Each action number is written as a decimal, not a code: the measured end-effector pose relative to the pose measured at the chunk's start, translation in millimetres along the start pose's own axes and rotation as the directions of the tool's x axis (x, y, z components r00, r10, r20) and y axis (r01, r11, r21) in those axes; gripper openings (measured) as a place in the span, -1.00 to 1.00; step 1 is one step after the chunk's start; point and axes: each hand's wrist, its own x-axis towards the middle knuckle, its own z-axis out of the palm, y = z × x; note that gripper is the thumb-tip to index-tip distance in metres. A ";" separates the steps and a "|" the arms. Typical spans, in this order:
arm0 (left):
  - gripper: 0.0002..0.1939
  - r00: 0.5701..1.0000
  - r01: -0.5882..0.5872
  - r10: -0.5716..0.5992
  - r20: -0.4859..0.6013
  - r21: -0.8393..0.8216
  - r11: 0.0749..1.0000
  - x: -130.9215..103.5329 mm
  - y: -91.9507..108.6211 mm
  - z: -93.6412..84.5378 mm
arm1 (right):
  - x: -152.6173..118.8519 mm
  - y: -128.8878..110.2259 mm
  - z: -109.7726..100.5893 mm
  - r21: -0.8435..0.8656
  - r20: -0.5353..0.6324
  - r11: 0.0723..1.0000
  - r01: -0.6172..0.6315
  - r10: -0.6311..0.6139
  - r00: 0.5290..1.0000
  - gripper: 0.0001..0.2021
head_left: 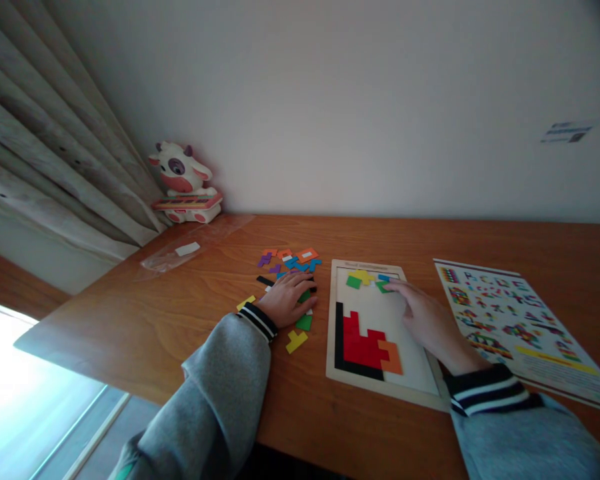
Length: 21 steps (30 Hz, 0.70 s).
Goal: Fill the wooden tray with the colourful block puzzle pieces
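Observation:
My left hand [289,297] lies flat over a loose pile of coloured puzzle pieces, its fingers stretched out and apart. A green piece [304,323] and a yellow piece [297,341] show beside it; others are hidden underneath. On the wooden puzzle board [360,382], the index finger of my right hand [425,320] reaches out and touches a small green piece [381,287]. Its thumb stays apart from that finger. Another green piece [353,282], a yellow piece [362,275] and a blue piece [384,277] lie near the board's top. Black, red [363,347] and orange [393,358] pieces fill its lower left.
Right of the board lies a printed pattern sheet [517,320]. Purple, blue and orange pieces [307,255] are scattered behind my left hand. A clear plastic bag [163,259] and a cow toy with a keyboard [187,183] occupy the back left, near the curtain [55,147].

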 end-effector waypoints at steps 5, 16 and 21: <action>-0.54 0.999 -0.035 0.035 0.018 -0.002 0.999 0.2 1.7 1.1 | -0.4 -2.3 1.2 0.030 -0.021 0.999 0.025 -0.025 0.999 -0.43; -0.56 0.989 -0.124 0.122 0.085 0.012 0.992 -1.1 11.8 -2.7 | -0.4 -6.3 2.3 0.057 -0.056 0.998 0.032 -0.029 0.998 -0.40; -0.53 0.988 -0.109 0.105 0.110 0.023 0.994 -1.5 10.9 -1.9 | 0.0 -3.8 4.7 0.044 -0.085 0.998 0.037 -0.033 0.996 -0.42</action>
